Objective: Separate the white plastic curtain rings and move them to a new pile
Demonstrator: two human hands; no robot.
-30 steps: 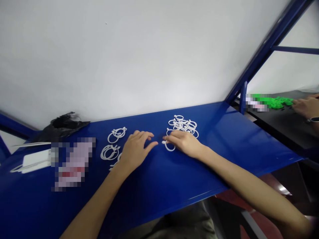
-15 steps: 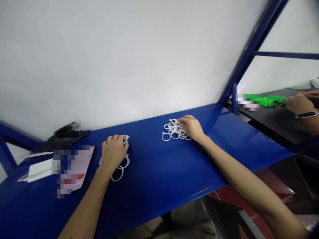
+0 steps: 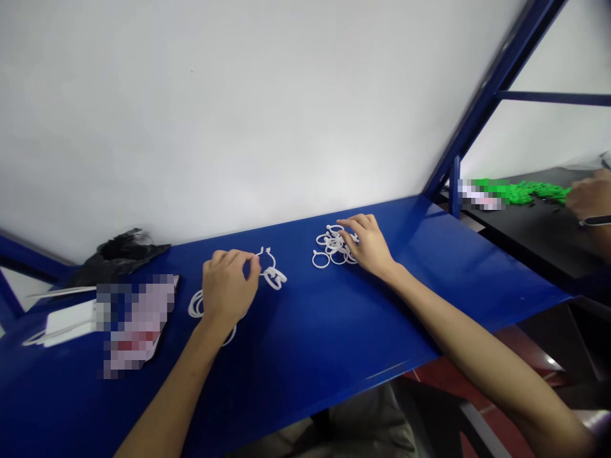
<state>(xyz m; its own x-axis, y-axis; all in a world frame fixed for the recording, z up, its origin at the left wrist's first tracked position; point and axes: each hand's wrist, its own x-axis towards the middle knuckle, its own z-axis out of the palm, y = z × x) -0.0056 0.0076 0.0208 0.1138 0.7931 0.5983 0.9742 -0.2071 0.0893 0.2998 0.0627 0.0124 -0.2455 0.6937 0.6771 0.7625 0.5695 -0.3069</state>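
Observation:
My left hand (image 3: pixel 228 285) pinches an opened white plastic ring (image 3: pixel 273 257) between thumb and fingertips, its two ends apart at the top. A small bunch of white rings (image 3: pixel 275 278) hangs at the right side of that ring. Under and beside this hand lie more white rings (image 3: pixel 195 305) on the blue table (image 3: pixel 305 343), partly covered by it. Over the right edge of a loose pile of white rings (image 3: pixel 329 243) is my right hand (image 3: pixel 371 245), its thumb and fingers apart, with nothing plainly gripped.
A phone with a blurred screen (image 3: pixel 143 318), a white box with a cable (image 3: pixel 71 321) and a black plastic bag (image 3: pixel 126 254) lie at the left. A wall runs behind the table. At the right, a co-worker's hand (image 3: pixel 589 197) is near green pieces (image 3: pixel 534 191) on a black table.
My left hand has moved right and slightly up, bringing the opened ring and the hanging bunch into sight. The fingers of my right hand have spread above the pile.

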